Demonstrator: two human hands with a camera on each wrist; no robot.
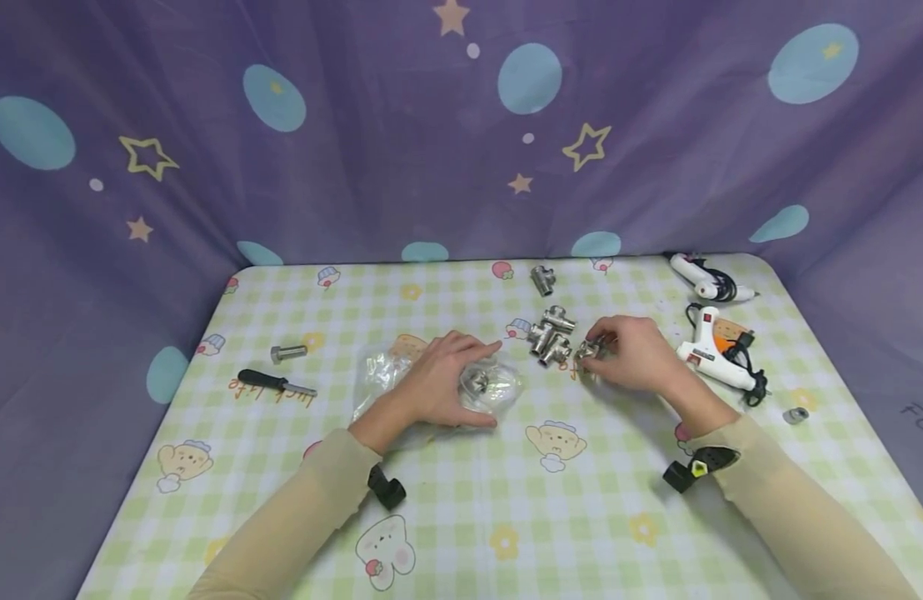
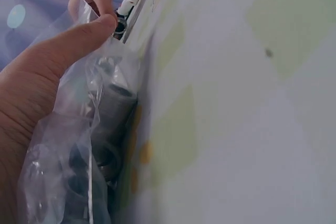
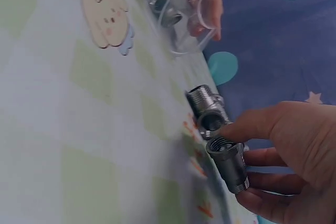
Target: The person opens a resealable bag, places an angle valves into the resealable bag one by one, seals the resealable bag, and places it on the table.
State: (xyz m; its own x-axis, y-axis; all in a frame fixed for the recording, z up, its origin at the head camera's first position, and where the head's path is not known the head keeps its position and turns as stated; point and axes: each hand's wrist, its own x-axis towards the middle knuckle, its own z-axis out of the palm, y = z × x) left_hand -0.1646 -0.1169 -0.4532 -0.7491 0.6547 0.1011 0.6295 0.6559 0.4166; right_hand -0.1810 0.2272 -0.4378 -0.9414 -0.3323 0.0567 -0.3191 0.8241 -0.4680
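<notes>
Right hand point(image 1: 632, 354) has thumb and fingertips closed around one threaded metal fitting point(image 3: 228, 166), gap between them just the fitting's thickness; can't tell if it's clear of the cloth. Left hand point(image 1: 442, 383) is spread wide over the clear plastic bag point(image 1: 375, 379), fingers and thumb well apart at its mouth end; can't tell if any film is pinched. More fittings point(image 2: 118, 103) sit in the bag, below the left thumb.

Three loose fittings point(image 1: 540, 337) lie just left of the right-hand grip, a lone fitting point(image 1: 543, 281) farther beyond them. White glue gun point(image 1: 712, 354) is to the right of that grip.

Judging how to do it well: pinch the barrel, not the thread edges; lift straight before going sideways so the neighbours don't get knocked; left thumb should keep the film off the mouth, since loose plastic will likely snag threads; keep right forearm off the glue gun
</notes>
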